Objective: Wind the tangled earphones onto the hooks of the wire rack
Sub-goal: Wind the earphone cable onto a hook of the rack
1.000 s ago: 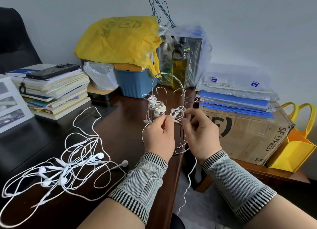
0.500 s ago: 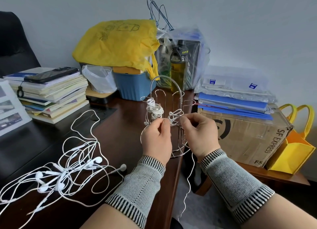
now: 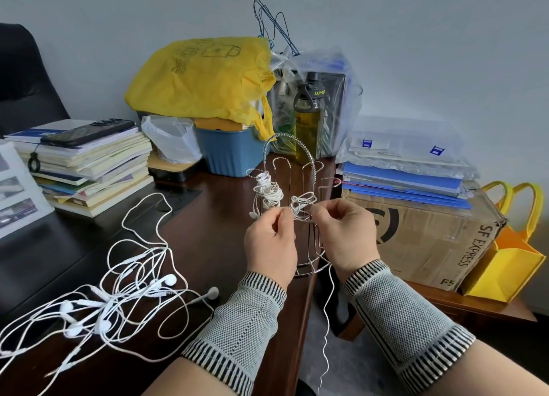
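The wire rack [image 3: 300, 205] stands upright at the right edge of the dark bench [image 3: 208, 247], its long axis vertical and its coiled handle arching over the top. One white earphone bundle [image 3: 267, 192] is wound on a hook on the rack's left side. Both hands meet in front of the rack: the left hand [image 3: 271, 241] and the right hand [image 3: 346, 235] each pinch a white cord [image 3: 301, 204] looped on a nearer hook, fingers curled. The cord's free end hangs straight down below the right hand, off the bench edge. The tangled earphones [image 3: 98, 306] sprawl on the near left of the bench.
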Tool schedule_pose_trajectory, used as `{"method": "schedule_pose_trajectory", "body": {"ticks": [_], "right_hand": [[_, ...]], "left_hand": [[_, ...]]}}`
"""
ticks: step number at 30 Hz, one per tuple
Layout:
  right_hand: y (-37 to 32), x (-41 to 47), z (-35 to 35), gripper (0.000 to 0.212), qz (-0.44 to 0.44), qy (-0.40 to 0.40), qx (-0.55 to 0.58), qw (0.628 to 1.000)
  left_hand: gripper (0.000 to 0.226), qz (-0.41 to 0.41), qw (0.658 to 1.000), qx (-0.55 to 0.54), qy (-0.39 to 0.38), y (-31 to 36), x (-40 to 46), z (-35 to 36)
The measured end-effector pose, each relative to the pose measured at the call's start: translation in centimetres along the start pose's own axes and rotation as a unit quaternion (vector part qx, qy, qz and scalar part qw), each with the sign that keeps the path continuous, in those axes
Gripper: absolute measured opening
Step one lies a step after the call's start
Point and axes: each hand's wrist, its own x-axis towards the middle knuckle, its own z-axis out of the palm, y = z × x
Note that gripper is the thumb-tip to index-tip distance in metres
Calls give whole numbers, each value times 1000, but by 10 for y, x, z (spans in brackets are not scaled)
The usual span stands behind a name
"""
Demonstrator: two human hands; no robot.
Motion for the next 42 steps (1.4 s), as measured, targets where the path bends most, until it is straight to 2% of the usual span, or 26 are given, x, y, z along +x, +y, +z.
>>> {"method": "schedule_pose_trajectory", "body": {"ticks": [4, 10, 13, 16, 19, 23, 26, 29, 31, 34, 36, 38, 40, 42], "right_hand": [[-5, 3, 0, 17, 71, 12, 60, 996], [-9, 8, -3, 15, 209, -26, 186, 960], [-6, 7, -7, 16, 183, -35, 177, 967], [-3, 5, -15, 16, 85, -55, 74, 992], [-5, 7, -28, 17, 32, -114, -11, 993], [-8, 18, -49, 17, 61, -165, -56, 983], [-15, 25, -61, 21, 77, -156, -107, 979], [-26, 29, -63, 34, 97, -137, -146, 975], [-34, 32, -65, 34, 134, -142, -101, 976], [-46, 36, -66, 23, 176, -171, 50, 968], [-52, 36, -66, 23, 144, -179, 51, 972], [-57, 34, -62, 24, 51, -163, -74, 983], [-61, 32, -55, 24, -78, -129, -240, 959], [-65, 30, -46, 24, -171, -100, -335, 921]], "left_hand": [[38, -1, 1000, -13, -1, -1, 0, 1], [39, -28, 999, -46, -3, -3, 1, 2], [37, -36, 998, -58, 0, -3, 0, 2], [34, -44, 996, -74, 4, -4, 0, 2], [24, -63, 994, -92, 7, -4, 1, 4], [9, -67, 993, -93, 11, -6, 0, 4], [14, -46, 997, -57, 8, -6, 0, 5], [16, -35, 999, -32, 12, -7, 1, 8], [17, -38, 999, -29, 18, -10, 1, 8], [18, -43, 998, -24, 25, -12, 3, 8], [18, -43, 999, -19, 25, -10, 2, 8], [18, -48, 998, -25, 26, -10, 2, 8], [19, -52, 998, -27, 24, -9, 2, 8], [19, -61, 997, -34, 21, -9, 2, 8]]}}
